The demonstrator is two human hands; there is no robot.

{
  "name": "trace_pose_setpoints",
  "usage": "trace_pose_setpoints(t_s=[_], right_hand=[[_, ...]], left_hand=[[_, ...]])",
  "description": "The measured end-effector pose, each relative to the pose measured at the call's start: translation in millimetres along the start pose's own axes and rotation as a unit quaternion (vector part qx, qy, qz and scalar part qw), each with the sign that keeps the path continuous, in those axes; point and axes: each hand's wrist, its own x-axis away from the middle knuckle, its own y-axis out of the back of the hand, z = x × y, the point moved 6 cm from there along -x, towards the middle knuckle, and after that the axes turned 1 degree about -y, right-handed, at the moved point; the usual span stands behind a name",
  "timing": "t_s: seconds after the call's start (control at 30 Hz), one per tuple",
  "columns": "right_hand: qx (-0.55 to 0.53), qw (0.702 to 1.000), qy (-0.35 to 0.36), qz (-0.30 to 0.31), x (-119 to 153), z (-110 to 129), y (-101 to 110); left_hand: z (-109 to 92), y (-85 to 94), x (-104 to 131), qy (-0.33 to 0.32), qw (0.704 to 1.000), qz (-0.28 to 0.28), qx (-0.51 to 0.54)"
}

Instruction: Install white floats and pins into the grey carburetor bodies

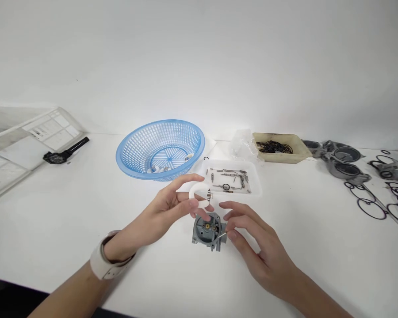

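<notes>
My left hand (172, 207) grips a white U-shaped carburetor float (193, 192) between thumb and fingers, its small metal hinge pointing right. Just below the float, a grey metal carburetor body (208, 229) sits on the table with its open bowl side up and brass jets showing inside. My left fingertips overlap its upper edge. At the carburetor's right side, my right hand (255, 243) pinches a thin metal pin (223, 235) between thumb and forefinger. The pin slants toward the bowl rim; whether it touches the rim I cannot tell.
Behind the hands are a blue plastic basket (119, 155) with small white parts and a white tray (257, 187) of small metal parts. A yellowish bin (301, 148) holds black rings. Carburetor bodies (346, 159) and O-rings (371, 208) lie right; a black watch (56, 157) left.
</notes>
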Motion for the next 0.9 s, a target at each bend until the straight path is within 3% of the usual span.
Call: trace_pose_setpoints(t_s=[0.1, 0.2, 0.33, 0.5, 0.67, 0.8, 0.9], right_hand=[[-0.030, 0.998, -0.046, -0.024, -3, -6, 9], [-0.091, 0.988, -0.119, -0.039, -6, -14, 18], [-0.098, 0.979, -0.181, 0.004, -8, -22, 16], [-0.090, 0.975, -0.194, 0.055, -10, -27, 6], [-0.101, 0.974, -0.193, 0.068, -11, -28, 4], [-0.106, 0.973, -0.187, 0.080, -11, -25, 0], [-0.111, 0.973, -0.187, 0.081, -11, -24, -1]], left_hand=[[-1, -1.0, 5, 0.020, 1.000, 0.005, 0.015], [2, 0.5, 12, 0.015, 0.999, -0.033, -0.026], [11, -2.3, 19, -0.010, 0.992, -0.091, -0.088], [26, -13.5, 17, -0.019, 0.995, -0.013, -0.095], [33, -10.0, 18, -0.032, 0.981, 0.033, -0.187], [28, -9.4, 19, -0.112, 0.954, 0.002, -0.279], [26, -9.6, 22, -0.183, 0.939, -0.036, -0.288]])
